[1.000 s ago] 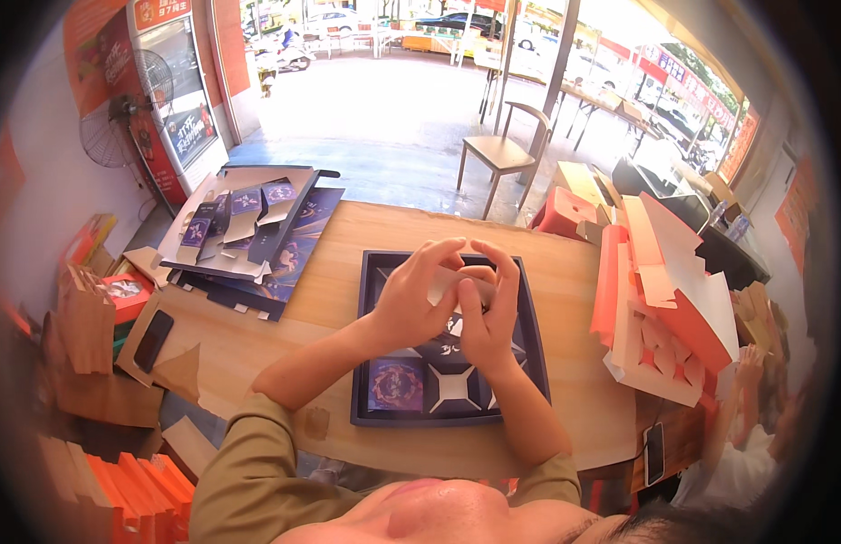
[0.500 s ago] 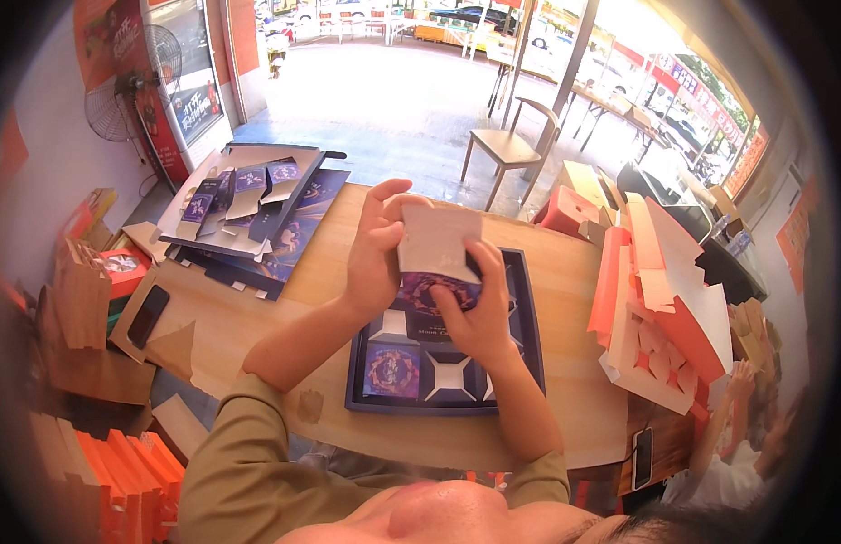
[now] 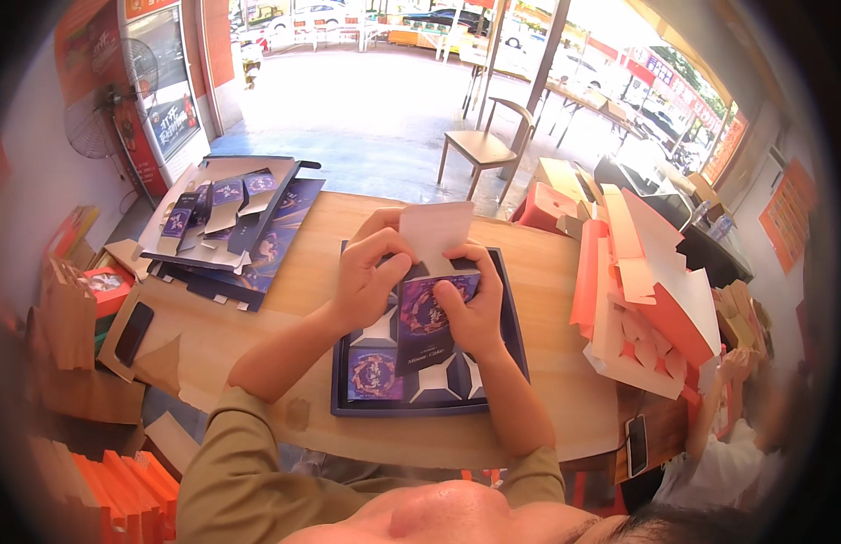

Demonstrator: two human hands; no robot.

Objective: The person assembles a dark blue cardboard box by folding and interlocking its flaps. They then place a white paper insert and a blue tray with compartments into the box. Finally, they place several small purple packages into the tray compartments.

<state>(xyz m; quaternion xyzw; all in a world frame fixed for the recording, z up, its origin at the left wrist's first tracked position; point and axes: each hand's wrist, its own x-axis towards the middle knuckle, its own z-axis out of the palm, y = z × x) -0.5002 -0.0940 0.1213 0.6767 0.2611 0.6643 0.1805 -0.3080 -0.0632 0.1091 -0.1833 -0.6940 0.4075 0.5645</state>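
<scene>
Over the table I hold a small purple carton (image 3: 424,319), its pale top flap (image 3: 436,228) standing up. My right hand (image 3: 478,306) grips the carton's right side, thumb across the printed front. At the base of the flap, my left hand (image 3: 373,276) is closed with curled fingers on the carton's upper left edge; its fingertips are partly hidden. Below lies a dark blue shallow gift box (image 3: 420,410) with divided compartments. A square purple carton (image 3: 375,374) sits in its near left compartment, and a white folded insert (image 3: 439,379) shows beside it.
Flattened purple cartons (image 3: 227,192) lie on dark box lids at the far left. A phone (image 3: 134,334) rests on cardboard at the left. Orange and white packaging (image 3: 633,299) is piled at the right, near a second phone (image 3: 637,444). Another person's arm (image 3: 710,417) shows at the lower right.
My left hand has come down from the flap's upper left to its base. The carton now shows more of its printed front. The whole view has shifted slightly.
</scene>
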